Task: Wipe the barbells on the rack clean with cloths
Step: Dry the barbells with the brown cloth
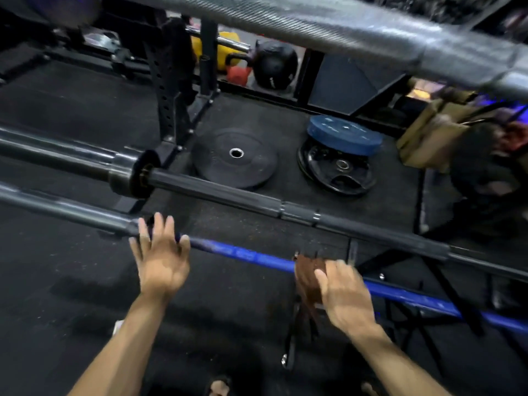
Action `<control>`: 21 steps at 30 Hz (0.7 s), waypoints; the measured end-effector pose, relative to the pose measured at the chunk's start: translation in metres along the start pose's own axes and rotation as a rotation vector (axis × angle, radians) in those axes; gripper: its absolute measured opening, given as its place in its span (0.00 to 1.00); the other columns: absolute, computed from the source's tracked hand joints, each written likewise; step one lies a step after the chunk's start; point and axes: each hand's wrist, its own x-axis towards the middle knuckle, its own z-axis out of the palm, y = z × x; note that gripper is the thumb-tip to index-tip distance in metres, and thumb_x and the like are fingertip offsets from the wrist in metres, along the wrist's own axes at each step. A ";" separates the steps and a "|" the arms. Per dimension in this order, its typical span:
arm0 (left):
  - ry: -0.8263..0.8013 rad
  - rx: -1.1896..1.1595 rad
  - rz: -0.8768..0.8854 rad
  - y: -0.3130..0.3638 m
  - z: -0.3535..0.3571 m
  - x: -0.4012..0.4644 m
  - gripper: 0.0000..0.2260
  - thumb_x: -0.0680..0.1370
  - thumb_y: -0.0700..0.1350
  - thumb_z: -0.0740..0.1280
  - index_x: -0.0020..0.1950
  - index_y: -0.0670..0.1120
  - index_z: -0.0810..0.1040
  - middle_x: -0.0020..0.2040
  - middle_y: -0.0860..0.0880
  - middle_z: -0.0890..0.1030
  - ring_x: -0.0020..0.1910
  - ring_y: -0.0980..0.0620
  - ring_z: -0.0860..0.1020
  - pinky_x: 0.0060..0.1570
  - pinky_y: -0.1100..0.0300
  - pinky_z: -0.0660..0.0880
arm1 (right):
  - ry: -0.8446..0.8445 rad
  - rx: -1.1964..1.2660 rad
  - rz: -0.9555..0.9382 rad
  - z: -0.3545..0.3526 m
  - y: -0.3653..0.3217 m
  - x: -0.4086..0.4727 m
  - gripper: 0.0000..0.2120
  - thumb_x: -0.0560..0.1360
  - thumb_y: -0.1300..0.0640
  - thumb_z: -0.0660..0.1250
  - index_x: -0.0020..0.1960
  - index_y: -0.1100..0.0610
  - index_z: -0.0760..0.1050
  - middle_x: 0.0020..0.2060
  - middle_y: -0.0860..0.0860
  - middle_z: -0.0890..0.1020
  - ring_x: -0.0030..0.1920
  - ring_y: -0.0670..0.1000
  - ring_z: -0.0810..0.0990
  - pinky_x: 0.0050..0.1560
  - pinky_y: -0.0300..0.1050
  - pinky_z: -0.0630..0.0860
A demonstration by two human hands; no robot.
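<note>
A blue-shafted barbell (248, 256) runs from the lower right up to a grey sleeve (71, 210) at the left. My left hand (161, 258) lies over the bar near the sleeve joint with fingers straight and spread. My right hand (343, 292) presses a brown cloth (307, 278) around the blue shaft; hand and cloth are blurred. A black barbell (228, 192) lies parallel just beyond. A silver knurled barbell (343, 27) crosses the top of the view, very close.
Two black weight plates (234, 158) (337, 170) and a blue plate (344, 134) lie on the black rubber floor. A black rack upright (171, 90) stands behind them. Kettlebells (274, 64) sit at the back. A tan bag (434, 135) is at the right.
</note>
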 end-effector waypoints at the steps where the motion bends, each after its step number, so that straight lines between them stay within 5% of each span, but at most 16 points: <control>1: -0.025 -0.012 0.058 0.010 0.008 -0.009 0.34 0.82 0.62 0.49 0.75 0.38 0.70 0.77 0.37 0.68 0.78 0.33 0.60 0.71 0.28 0.56 | 0.026 0.015 0.011 0.002 0.003 -0.008 0.19 0.81 0.46 0.55 0.51 0.58 0.78 0.45 0.56 0.80 0.47 0.61 0.79 0.56 0.58 0.76; 5: -0.165 -0.197 0.169 0.043 0.026 -0.049 0.31 0.82 0.60 0.54 0.75 0.39 0.71 0.76 0.39 0.70 0.77 0.36 0.64 0.73 0.35 0.61 | 0.060 0.271 0.133 0.002 -0.036 -0.003 0.16 0.79 0.52 0.54 0.52 0.56 0.80 0.48 0.53 0.82 0.51 0.57 0.80 0.65 0.57 0.66; 10: -0.295 -0.200 0.192 0.081 0.002 -0.061 0.21 0.86 0.44 0.60 0.78 0.43 0.67 0.75 0.54 0.67 0.76 0.54 0.65 0.71 0.73 0.49 | -0.158 0.847 0.193 -0.021 -0.079 0.020 0.23 0.81 0.44 0.53 0.53 0.55 0.82 0.50 0.52 0.86 0.51 0.54 0.80 0.65 0.48 0.67; 13: -0.432 -0.322 0.169 0.104 -0.031 -0.071 0.16 0.85 0.45 0.61 0.74 0.51 0.73 0.67 0.61 0.72 0.68 0.61 0.70 0.63 0.73 0.61 | -0.260 1.164 0.392 -0.051 -0.073 0.006 0.18 0.83 0.43 0.60 0.56 0.55 0.82 0.51 0.50 0.85 0.54 0.51 0.82 0.62 0.50 0.74; 16: -0.576 -0.387 0.249 0.126 -0.061 -0.092 0.14 0.83 0.44 0.65 0.64 0.62 0.74 0.57 0.70 0.80 0.60 0.69 0.77 0.56 0.76 0.68 | -0.249 1.318 0.481 -0.088 -0.057 -0.028 0.15 0.83 0.47 0.64 0.47 0.55 0.82 0.43 0.45 0.86 0.47 0.44 0.83 0.56 0.50 0.76; 19: -0.694 -0.430 0.256 0.154 -0.078 -0.120 0.17 0.80 0.49 0.70 0.69 0.58 0.74 0.61 0.62 0.81 0.62 0.63 0.79 0.62 0.71 0.71 | -0.309 1.469 0.617 -0.128 -0.027 -0.062 0.18 0.79 0.38 0.64 0.51 0.50 0.85 0.49 0.44 0.87 0.52 0.42 0.84 0.63 0.45 0.76; 21: -0.800 -0.488 0.282 0.180 -0.086 -0.144 0.20 0.80 0.51 0.71 0.71 0.53 0.75 0.63 0.57 0.82 0.64 0.60 0.79 0.67 0.64 0.73 | -0.388 1.622 0.705 -0.158 0.001 -0.076 0.18 0.81 0.42 0.65 0.57 0.53 0.84 0.53 0.50 0.87 0.57 0.49 0.85 0.68 0.53 0.76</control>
